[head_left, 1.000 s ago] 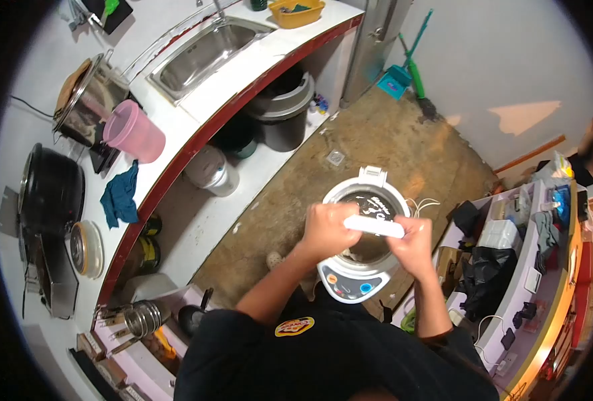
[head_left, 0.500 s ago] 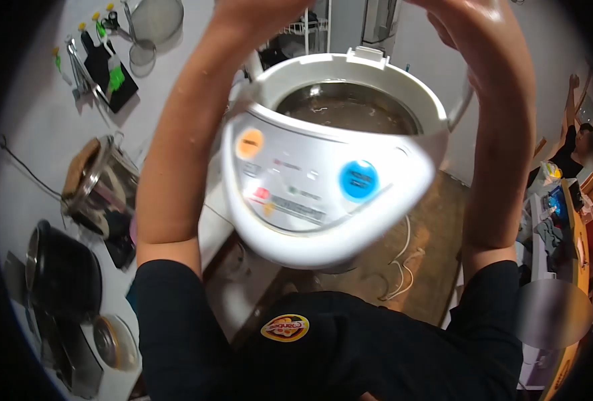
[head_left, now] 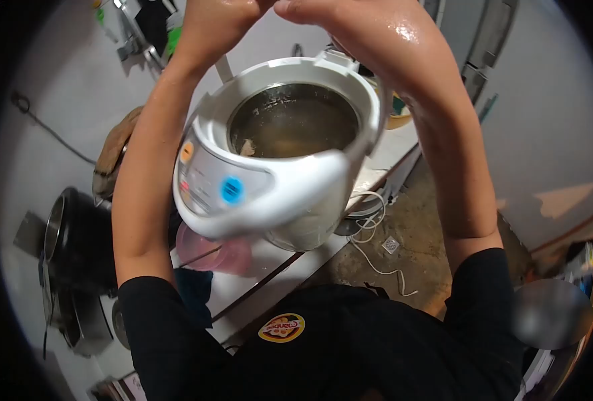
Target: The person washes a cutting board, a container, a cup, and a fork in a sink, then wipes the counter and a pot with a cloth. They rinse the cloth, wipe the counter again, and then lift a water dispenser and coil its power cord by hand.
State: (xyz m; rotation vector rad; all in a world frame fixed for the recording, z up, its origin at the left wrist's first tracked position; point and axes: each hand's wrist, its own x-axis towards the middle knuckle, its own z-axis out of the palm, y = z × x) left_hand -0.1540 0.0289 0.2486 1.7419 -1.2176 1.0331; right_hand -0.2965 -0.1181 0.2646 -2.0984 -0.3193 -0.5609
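A white electric thermo pot (head_left: 296, 197), lidless and holding dark, cloudy liquid, hangs in front of me. A pale piece of something floats near the liquid's left edge. Its carrying handle rises on both sides toward my hands. At the top edge, my left hand (head_left: 226, 20) and my right hand (head_left: 356, 17) come together, both closed on this handle; most fingers are cut off by the frame. Water glistens on my right hand and wrist. The front panel has a blue round sticker (head_left: 231, 190) and tilts down to the left.
Below the pot is a white counter (head_left: 269, 284) with a pink plastic vessel (head_left: 219, 254) and a dark cloth (head_left: 195, 291). A white cord (head_left: 383, 267) trails onto the floor. Black pots (head_left: 76, 240) stand at the left. A yellowish bowl (head_left: 398, 120) sits behind the pot.
My view has turned left. The thermo pot now sits above the counter instead of mostly over the floor, and tilts differently. The person at far right is out of view.
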